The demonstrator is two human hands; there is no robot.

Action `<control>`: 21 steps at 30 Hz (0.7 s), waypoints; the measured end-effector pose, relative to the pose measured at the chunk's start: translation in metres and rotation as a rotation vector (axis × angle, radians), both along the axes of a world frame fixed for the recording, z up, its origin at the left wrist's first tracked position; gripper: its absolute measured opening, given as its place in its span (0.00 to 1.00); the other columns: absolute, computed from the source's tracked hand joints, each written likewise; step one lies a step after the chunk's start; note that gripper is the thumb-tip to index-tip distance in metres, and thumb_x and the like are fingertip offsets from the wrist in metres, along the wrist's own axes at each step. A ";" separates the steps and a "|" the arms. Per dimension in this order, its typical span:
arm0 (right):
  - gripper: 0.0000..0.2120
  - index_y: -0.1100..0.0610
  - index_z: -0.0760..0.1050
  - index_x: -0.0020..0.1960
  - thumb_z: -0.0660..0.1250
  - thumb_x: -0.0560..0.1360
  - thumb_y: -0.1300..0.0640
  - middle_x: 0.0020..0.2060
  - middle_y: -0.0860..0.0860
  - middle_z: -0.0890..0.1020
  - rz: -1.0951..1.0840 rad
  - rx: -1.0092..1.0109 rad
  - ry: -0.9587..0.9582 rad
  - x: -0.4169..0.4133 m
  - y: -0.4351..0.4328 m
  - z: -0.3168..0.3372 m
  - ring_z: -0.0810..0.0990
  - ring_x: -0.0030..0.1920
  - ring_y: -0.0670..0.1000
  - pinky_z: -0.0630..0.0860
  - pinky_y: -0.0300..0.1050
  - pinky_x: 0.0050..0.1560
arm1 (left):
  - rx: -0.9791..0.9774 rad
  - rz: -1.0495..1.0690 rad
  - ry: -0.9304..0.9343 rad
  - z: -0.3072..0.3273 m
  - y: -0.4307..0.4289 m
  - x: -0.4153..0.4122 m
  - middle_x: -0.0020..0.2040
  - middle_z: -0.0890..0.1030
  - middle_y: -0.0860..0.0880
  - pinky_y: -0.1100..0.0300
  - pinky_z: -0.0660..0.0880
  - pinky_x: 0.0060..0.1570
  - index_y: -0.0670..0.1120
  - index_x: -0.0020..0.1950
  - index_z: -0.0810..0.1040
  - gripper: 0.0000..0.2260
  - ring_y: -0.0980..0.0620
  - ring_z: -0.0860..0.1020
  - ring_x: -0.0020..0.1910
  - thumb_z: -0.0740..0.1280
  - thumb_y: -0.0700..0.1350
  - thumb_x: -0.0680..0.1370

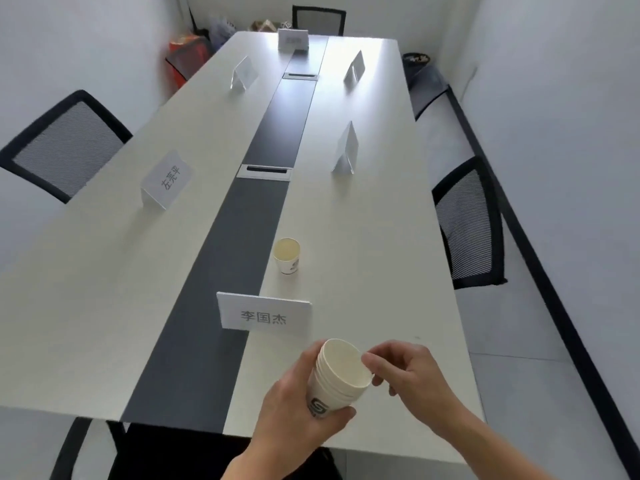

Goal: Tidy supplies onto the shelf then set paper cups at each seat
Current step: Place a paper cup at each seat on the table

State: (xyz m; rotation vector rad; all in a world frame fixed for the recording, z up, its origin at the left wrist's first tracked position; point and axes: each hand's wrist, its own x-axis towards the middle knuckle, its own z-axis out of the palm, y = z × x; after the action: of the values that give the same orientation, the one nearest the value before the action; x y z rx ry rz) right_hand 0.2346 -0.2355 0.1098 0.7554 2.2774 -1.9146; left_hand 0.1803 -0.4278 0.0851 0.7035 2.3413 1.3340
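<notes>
My left hand [294, 407] grips a stack of nested white paper cups [337, 379] with a dark logo, held tilted over the near end of the long white table [104, 289]. The thumb and forefinger of my right hand [401, 372] pinch the rim of the top cup in the stack. One single paper cup [287, 255] stands upright on the table, beyond the nearest name card [265, 315], beside the dark centre strip.
Several more name cards stand along both sides, among them one at the left [166, 180] and one at the right [346, 150]. Mesh office chairs sit at the left [65, 147], the right [467, 223] and the far end [318, 20]. Bags lie in the far left corner [194, 50].
</notes>
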 end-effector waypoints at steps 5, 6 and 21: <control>0.04 0.61 0.82 0.40 0.76 0.70 0.60 0.30 0.50 0.82 -0.122 -0.030 -0.010 0.098 0.004 0.005 0.77 0.30 0.44 0.71 0.33 0.30 | -0.055 -0.205 0.112 0.003 0.019 0.071 0.54 0.80 0.61 0.64 0.76 0.50 0.66 0.67 0.62 0.37 0.61 0.78 0.52 0.75 0.56 0.62; 0.04 0.61 0.82 0.39 0.76 0.69 0.61 0.30 0.50 0.82 -0.166 -0.026 -0.011 0.117 0.005 0.004 0.77 0.30 0.44 0.71 0.32 0.30 | -0.068 -0.247 0.141 0.003 0.024 0.082 0.55 0.80 0.61 0.64 0.76 0.51 0.66 0.68 0.61 0.37 0.62 0.78 0.53 0.74 0.57 0.63; 0.05 0.50 0.83 0.40 0.76 0.70 0.59 0.35 0.44 0.84 -0.583 0.235 0.058 0.227 0.092 0.027 0.80 0.35 0.41 0.79 0.39 0.38 | -0.139 -0.710 0.319 0.022 0.158 0.126 0.56 0.77 0.59 0.59 0.75 0.53 0.64 0.70 0.61 0.37 0.58 0.76 0.53 0.70 0.62 0.63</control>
State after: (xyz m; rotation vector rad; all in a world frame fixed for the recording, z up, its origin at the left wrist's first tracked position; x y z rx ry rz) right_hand 0.4619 -0.1432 0.1369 1.5573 2.5478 -1.8869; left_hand 0.3067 -0.2695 0.1076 1.5994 2.0441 0.7746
